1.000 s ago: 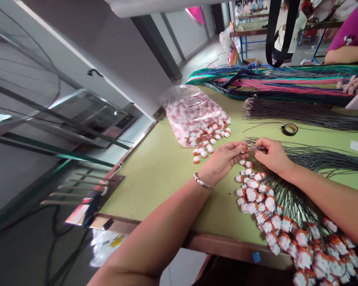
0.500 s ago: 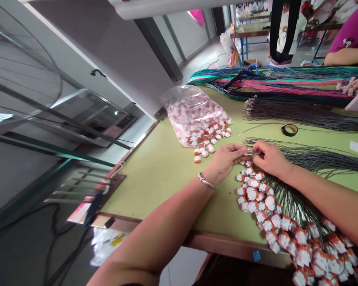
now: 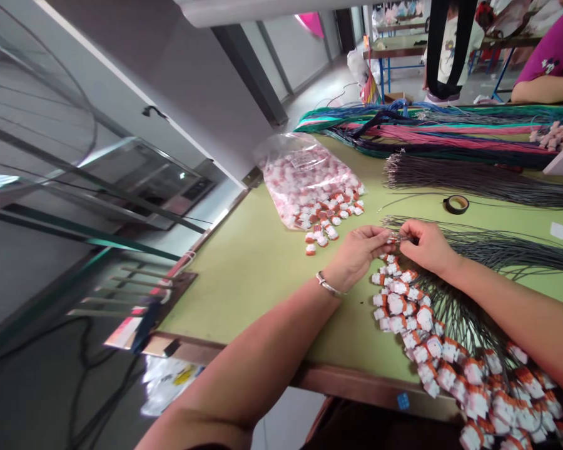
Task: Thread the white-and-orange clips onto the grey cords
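My left hand, with a bracelet at the wrist, pinches a small connector, mostly hidden by the fingertips. Close against it, my right hand is closed with thumb and forefinger on a thin dark wire at the connector's end. Below both hands a long pile of white-and-orange connectors on dark wires runs down over the table's front edge. Beyond my right hand lies a bundle of loose dark wires. To the left of the hands, loose connectors spill from a clear plastic bag.
On the green table are a roll of tape, a white square and another dark wire bundle. Coloured wires lie across the back. A person in a purple sleeve sits at the far right.
My hands stay in nearly the same place. The right fingertips have shifted slightly at the connector; the pile and the bag have not moved.
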`<state>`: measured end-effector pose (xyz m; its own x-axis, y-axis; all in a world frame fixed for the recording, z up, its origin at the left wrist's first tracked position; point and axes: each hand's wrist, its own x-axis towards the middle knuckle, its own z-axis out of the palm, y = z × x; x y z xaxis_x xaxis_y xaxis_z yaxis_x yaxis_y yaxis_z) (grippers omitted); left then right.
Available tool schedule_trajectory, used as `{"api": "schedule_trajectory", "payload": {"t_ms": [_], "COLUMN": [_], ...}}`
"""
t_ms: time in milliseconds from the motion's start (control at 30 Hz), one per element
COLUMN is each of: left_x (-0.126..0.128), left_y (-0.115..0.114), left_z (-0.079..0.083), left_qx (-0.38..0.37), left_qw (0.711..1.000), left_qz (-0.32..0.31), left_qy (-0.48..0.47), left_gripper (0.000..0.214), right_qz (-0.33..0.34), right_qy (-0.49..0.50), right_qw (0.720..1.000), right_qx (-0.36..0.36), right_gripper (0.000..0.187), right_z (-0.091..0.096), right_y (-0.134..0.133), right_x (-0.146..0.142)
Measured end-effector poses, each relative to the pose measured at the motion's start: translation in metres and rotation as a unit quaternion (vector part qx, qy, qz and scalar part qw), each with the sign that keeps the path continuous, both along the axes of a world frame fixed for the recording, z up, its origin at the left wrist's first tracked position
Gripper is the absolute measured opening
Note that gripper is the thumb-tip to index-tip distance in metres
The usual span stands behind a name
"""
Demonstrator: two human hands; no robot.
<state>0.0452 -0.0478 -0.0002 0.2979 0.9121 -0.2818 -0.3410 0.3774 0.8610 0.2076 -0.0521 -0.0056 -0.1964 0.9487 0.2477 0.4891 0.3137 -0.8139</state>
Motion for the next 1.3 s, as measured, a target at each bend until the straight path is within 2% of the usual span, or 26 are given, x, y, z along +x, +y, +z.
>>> {"api": "schedule_trajectory", "payload": {"t_ms": [233, 367, 467, 533, 600, 633, 667, 700, 733, 800, 833, 900, 1000, 1067, 1167, 1233, 1267, 1300], "left_x": [0.004, 0.005, 0.001, -0.004, -0.011, -0.015, -0.020, -0.025, -0.031, -0.044, -0.050, -0.059, -0.064, -0.063, -0.062, -0.062, -0.060, -0.059], "left_y": [0.001, 0.003, 0.000, -0.003, -0.004, -0.004, -0.002, 0.001, 0.006, 0.019, 0.026, 0.039, 0.049, 0.050, 0.045, 0.040, 0.037, 0.035], "left_z": [-0.002, -0.004, -0.001, 0.005, 0.013, 0.017, 0.021, 0.024, 0.025, 0.025, 0.022, 0.015, 0.005, 0.002, 0.007, 0.012, 0.014, 0.016], "left_qx": [-0.003, 0.022, 0.079, 0.131, 0.185, 0.218, 0.252, 0.284, 0.310, 0.321, 0.310, 0.305, 0.328, 0.334, 0.342, 0.353, 0.352, 0.339], "left_qw": [1.000, 1.000, 0.991, 0.967, 0.927, 0.903, 0.877, 0.847, 0.808, 0.701, 0.653, 0.589, 0.544, 0.538, 0.561, 0.606, 0.645, 0.697], "left_qz": [0.022, 0.016, -0.018, -0.078, -0.167, -0.194, -0.188, -0.148, -0.080, 0.072, 0.100, 0.086, 0.027, 0.008, 0.032, 0.081, 0.107, 0.124], "left_qy": [-0.010, 0.012, 0.107, 0.203, 0.280, 0.317, 0.363, 0.424, 0.495, 0.633, 0.683, 0.744, 0.772, 0.774, 0.753, 0.708, 0.670, 0.619], "left_gripper": [0.012, 0.017, 0.020, 0.019, 0.015, 0.013, 0.012, 0.014, 0.018, 0.028, 0.031, 0.029, 0.019, 0.018, 0.026, 0.029, 0.030, 0.029], "right_qz": [-0.014, -0.013, -0.017, -0.039, -0.049, -0.045, -0.039, -0.033, -0.029, -0.028, -0.027, -0.027, -0.046, -0.056, -0.055, -0.050, -0.048, -0.047], "right_qy": [-0.028, -0.018, 0.054, 0.137, 0.207, 0.229, 0.246, 0.258, 0.266, 0.269, 0.263, 0.248, 0.231, 0.217, 0.193, 0.186, 0.182, 0.179], "right_qw": [0.999, 1.000, 0.998, 0.988, 0.970, 0.962, 0.956, 0.952, 0.949, 0.948, 0.949, 0.952, 0.957, 0.962, 0.970, 0.974, 0.975, 0.976], "right_qx": [-0.009, -0.011, -0.026, -0.064, -0.118, -0.140, -0.155, -0.163, -0.167, -0.171, -0.173, -0.176, -0.167, -0.158, -0.135, -0.121, -0.116, -0.112], "right_gripper": [0.002, 0.003, 0.006, 0.011, 0.018, 0.020, 0.022, 0.024, 0.026, 0.026, 0.024, 0.021, 0.020, 0.018, 0.015, 0.014, 0.013, 0.012], "right_z": [-0.003, -0.004, -0.001, 0.002, 0.005, 0.005, 0.005, 0.005, 0.005, 0.005, 0.005, 0.005, 0.004, 0.004, 0.005, 0.006, 0.006, 0.006], "right_y": [0.000, 0.000, 0.001, 0.003, 0.004, 0.005, 0.005, 0.005, 0.005, 0.004, 0.004, 0.003, 0.003, 0.003, 0.004, 0.005, 0.005, 0.005], "right_x": [-0.004, -0.004, -0.002, 0.001, 0.003, 0.004, 0.004, 0.004, 0.004, 0.003, 0.003, 0.002, 0.002, 0.002, 0.001, 0.001, 0.000, 0.000]}}
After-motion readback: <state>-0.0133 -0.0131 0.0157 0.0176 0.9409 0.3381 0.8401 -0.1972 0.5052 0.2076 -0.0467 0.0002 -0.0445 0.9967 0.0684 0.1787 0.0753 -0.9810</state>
